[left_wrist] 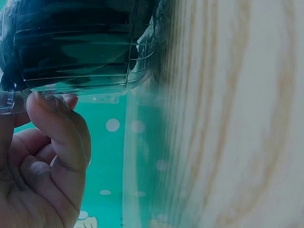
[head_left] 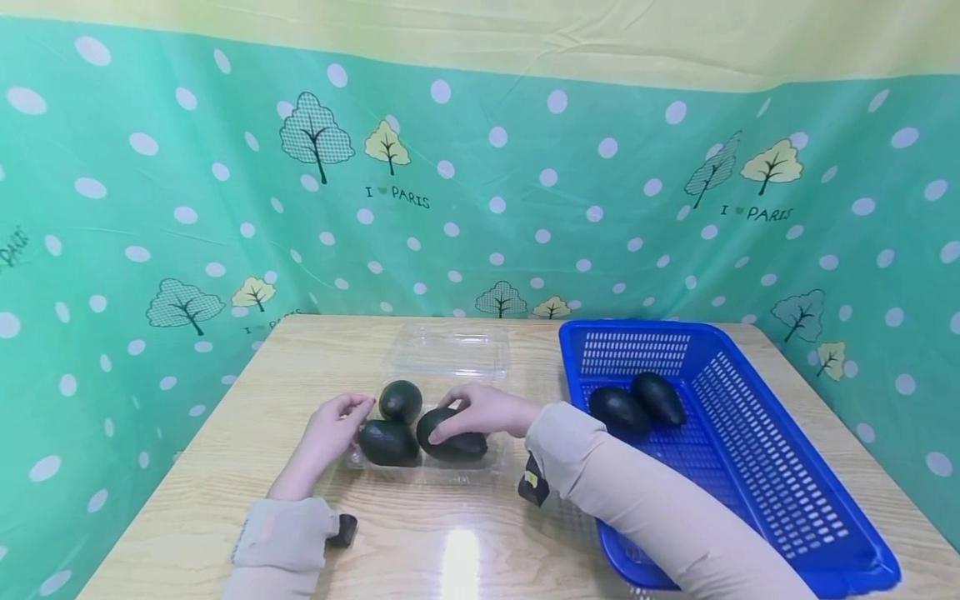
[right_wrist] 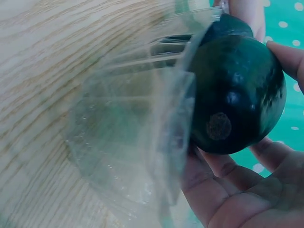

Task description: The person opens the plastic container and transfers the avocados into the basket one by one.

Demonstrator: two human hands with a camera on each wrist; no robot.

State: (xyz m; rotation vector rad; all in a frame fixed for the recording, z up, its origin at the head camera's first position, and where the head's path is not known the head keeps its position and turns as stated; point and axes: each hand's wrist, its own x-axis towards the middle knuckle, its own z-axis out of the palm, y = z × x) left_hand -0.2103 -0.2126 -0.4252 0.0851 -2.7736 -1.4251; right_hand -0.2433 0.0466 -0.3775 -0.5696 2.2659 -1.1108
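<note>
Three dark green, bumpy avocados sit in a clear plastic box on the desk. The right hand curls its fingers around the right avocado, which lies on its side, long way left to right. The left hand pinches the box's left edge beside the left avocado. The box lid lies open behind. A blue basket with two more avocados stands just to the right; bare desk lies in front.

left hand: fingers curled, pinching | right hand: grip curled
</note>
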